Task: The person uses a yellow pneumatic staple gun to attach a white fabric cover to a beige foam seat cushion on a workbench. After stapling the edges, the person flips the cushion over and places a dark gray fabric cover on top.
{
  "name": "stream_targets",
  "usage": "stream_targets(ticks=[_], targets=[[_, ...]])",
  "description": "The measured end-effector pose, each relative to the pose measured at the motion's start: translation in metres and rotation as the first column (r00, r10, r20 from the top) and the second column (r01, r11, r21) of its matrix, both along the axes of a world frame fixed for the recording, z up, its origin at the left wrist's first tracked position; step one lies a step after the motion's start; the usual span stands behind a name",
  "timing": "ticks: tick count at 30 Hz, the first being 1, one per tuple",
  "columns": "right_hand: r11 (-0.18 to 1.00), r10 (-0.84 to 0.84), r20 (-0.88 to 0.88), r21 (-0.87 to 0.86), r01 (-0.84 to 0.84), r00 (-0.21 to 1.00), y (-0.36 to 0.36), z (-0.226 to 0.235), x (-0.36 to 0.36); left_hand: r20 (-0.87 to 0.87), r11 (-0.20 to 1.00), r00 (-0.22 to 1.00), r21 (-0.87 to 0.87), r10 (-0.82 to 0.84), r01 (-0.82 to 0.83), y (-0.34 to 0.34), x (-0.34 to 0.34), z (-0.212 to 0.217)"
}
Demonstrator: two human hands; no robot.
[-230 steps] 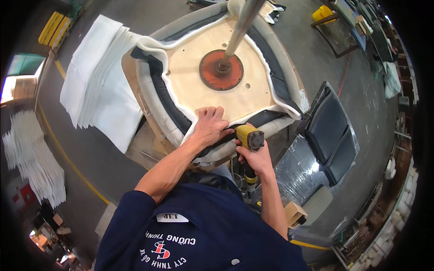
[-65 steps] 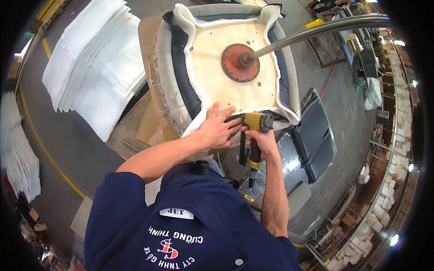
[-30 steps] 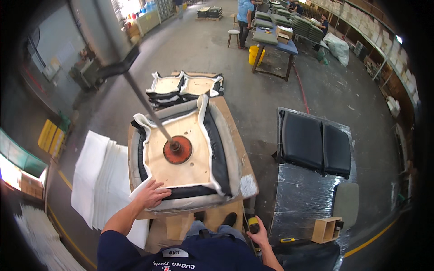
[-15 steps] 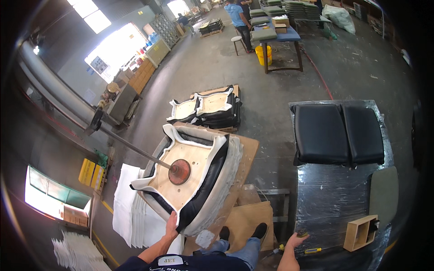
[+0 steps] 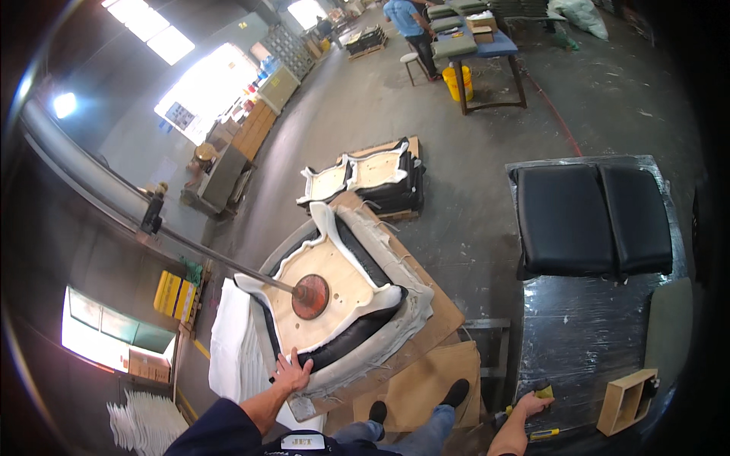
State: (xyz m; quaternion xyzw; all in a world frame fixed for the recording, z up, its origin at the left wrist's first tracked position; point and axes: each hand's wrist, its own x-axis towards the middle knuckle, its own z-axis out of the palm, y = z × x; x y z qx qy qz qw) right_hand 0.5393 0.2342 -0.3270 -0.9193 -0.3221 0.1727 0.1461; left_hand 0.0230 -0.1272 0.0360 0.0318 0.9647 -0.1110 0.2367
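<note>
A seat cushion lies upside down on a brown board (image 5: 441,308), its pale plywood base (image 5: 342,262) facing up with black cover (image 5: 357,334) and white lining around it. A rod from an overhead cylinder ends in a round red pad (image 5: 310,296) pressed on the plywood. My left hand (image 5: 291,372) rests on the cushion's near edge, fingers spread. At the plastic-covered table (image 5: 570,327) on the right, my right hand (image 5: 530,404) has its fingers closed around a small yellow-green piece (image 5: 544,392), whose kind I cannot make out. A yellow-handled tool (image 5: 544,434) lies beside that hand.
Black cushions (image 5: 566,220) and a wooden box (image 5: 627,401) sit on the right table. Upside-down cushions (image 5: 372,171) are stacked beyond the board. White sheets (image 5: 232,342) stand at left. Far off, a person (image 5: 411,26) stands by a blue table (image 5: 494,47).
The cushion has turned clockwise under the red pad, my left hand shifting left along its near edge. My right hand has moved slightly right with the yellow-green piece. The view has shifted.
</note>
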Motion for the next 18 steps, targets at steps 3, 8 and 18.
stream_targets(ticks=[3,8,18], targets=[[0.998,-0.002,0.014,-0.067,0.003,1.0,0.0,-0.017,0.003,0.001,0.993,0.993,0.006,-0.121,0.121,-0.007,-0.021,0.007],[0.957,-0.034,0.035,-0.286,0.043,0.999,0.016,0.013,-0.018,-0.082,0.959,0.956,-0.001,-0.281,0.282,-0.037,-0.044,0.004],[0.469,0.808,-0.036,0.643,-0.605,0.587,-0.062,0.25,-0.258,-0.451,0.802,0.788,0.222,-0.419,0.554,-0.087,-0.102,0.0]])
